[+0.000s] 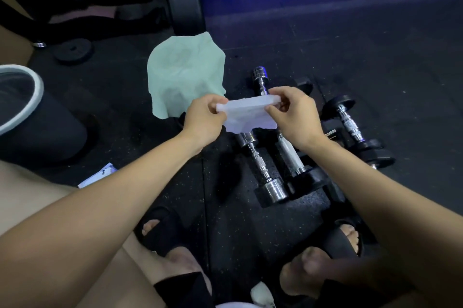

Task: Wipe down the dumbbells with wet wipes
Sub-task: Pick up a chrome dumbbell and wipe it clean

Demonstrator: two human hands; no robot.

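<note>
Left hand: the left hand (204,117) pinches the left edge of a wet wipe (246,115) between thumb and curled fingers, held above the floor.
Right hand: the right hand (294,113) pinches the right edge of the same wet wipe, its fingers curled around the upper corner and its thumb on the lower edge.
Wet wipe: white and thin, stretched flat between the 2 hands, its lower edge hanging loose and wrinkled; it sits in the air over the dumbbells.
Dumbbells: a chrome dumbbell (260,157) lies on the black rubber floor (375,57) directly under the wipe, its far end showing beyond the hands; a black-headed dumbbell (298,165) lies just beside it on the right, touching or nearly so; a smaller black-headed dumbbell (350,125) lies further right, near other black weights that are partly hidden by the right forearm.
Cloth: a pale green cloth (185,74) is draped over something on the floor, just beyond the left hand.
Bin: a dark bin (32,117) with a light rim stands at the left edge.
Weight plate: a black weight plate (74,49) lies flat on the floor beyond the bin.
Feet: 2 feet in black sandals (160,230) rest on the floor near the dumbbells.
Packet: a white packet (99,176) lies on the floor under the left forearm; I cannot tell what it contains.
</note>
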